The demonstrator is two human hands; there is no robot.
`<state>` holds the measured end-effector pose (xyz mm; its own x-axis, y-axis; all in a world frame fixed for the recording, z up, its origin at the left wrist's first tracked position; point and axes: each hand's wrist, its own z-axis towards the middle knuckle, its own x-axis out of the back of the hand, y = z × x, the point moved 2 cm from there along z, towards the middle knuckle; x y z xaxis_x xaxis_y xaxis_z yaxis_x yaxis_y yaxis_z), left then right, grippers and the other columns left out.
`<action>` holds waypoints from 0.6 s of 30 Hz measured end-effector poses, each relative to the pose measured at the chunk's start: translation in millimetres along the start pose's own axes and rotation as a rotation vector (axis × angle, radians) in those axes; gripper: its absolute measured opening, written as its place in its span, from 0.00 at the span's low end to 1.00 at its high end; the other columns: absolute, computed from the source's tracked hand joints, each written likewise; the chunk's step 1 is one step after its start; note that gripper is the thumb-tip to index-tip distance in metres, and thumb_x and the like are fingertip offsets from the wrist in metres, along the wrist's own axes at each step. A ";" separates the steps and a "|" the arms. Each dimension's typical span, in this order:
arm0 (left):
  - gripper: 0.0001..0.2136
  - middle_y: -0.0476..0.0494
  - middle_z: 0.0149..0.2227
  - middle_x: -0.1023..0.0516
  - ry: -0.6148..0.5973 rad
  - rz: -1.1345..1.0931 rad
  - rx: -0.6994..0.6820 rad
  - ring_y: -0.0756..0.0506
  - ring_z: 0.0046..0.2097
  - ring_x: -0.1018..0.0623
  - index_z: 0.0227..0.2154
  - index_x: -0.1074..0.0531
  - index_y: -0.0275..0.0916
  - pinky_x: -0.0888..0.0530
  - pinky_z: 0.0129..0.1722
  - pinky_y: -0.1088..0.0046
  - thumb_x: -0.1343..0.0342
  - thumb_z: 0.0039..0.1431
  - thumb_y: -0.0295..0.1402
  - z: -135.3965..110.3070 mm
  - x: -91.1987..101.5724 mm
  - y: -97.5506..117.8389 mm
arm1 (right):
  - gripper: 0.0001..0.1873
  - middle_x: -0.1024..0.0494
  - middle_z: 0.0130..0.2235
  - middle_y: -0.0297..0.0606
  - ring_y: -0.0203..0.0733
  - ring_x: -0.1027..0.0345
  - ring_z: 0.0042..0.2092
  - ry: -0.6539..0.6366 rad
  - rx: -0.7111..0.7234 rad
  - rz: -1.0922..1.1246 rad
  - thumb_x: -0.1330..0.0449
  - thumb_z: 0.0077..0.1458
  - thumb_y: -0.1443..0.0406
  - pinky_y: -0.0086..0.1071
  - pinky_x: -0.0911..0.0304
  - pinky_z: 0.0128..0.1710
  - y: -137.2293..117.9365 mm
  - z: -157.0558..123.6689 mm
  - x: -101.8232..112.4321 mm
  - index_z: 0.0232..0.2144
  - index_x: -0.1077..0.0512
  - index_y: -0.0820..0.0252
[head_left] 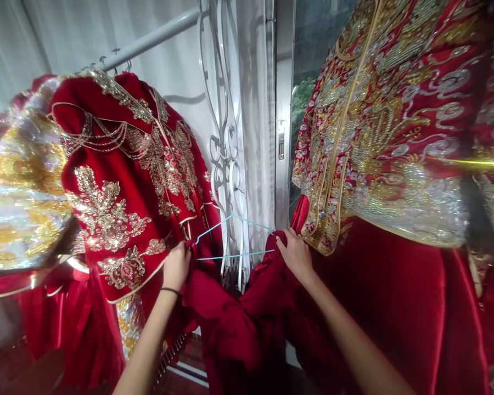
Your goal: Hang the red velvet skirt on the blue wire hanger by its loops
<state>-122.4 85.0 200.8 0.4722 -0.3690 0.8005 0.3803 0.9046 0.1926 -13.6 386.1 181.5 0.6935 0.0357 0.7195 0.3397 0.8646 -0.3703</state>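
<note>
A dark red garment (239, 323) hangs from a thin light-blue wire hanger (234, 254) in the middle of the view. My left hand (177, 267), with a dark band at the wrist, is closed on the garment's top edge at the hanger's left end. At the opposite end, my right hand (294, 253) grips the other upper corner of the same garment. The cloth sags in a dip between the two hands and drops in folds below. Both sets of fingertips are partly hidden by cloth.
On the left, a red jacket with gold sequins (140, 164) hangs from a white rail (156, 41). A white scrolled metal stand (226, 142) rises behind the hanger. An embroidered gold-and-red jacket (379, 142) fills the right, above a red skirt (395, 296).
</note>
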 end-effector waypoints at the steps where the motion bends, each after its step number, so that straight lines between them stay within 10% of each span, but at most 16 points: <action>1: 0.16 0.34 0.38 0.23 0.011 0.017 0.007 0.40 0.39 0.23 0.44 0.34 0.33 0.29 0.36 0.68 0.61 0.61 0.37 -0.3 -0.8 1.5 | 0.21 0.34 0.53 0.55 0.52 0.37 0.51 0.000 -0.005 -0.020 0.53 0.59 0.60 0.38 0.40 0.46 -1.4 -1.1 -0.3 0.49 0.35 0.66; 18: 0.11 0.34 0.32 0.23 -0.162 0.178 -0.042 0.39 0.36 0.22 0.38 0.34 0.32 0.28 0.34 0.67 0.60 0.59 0.28 5.3 6.4 5.5 | 0.16 0.26 0.38 0.49 0.49 0.31 0.38 -0.031 0.075 -0.210 0.54 0.59 0.64 0.34 0.41 0.33 -2.7 -7.0 13.6 0.42 0.32 0.67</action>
<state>-121.5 88.7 210.0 0.4023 -0.1621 0.9010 0.3363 0.9416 0.0193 -0.7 380.8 188.2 0.5924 -0.1346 0.7943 0.4253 0.8896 -0.1665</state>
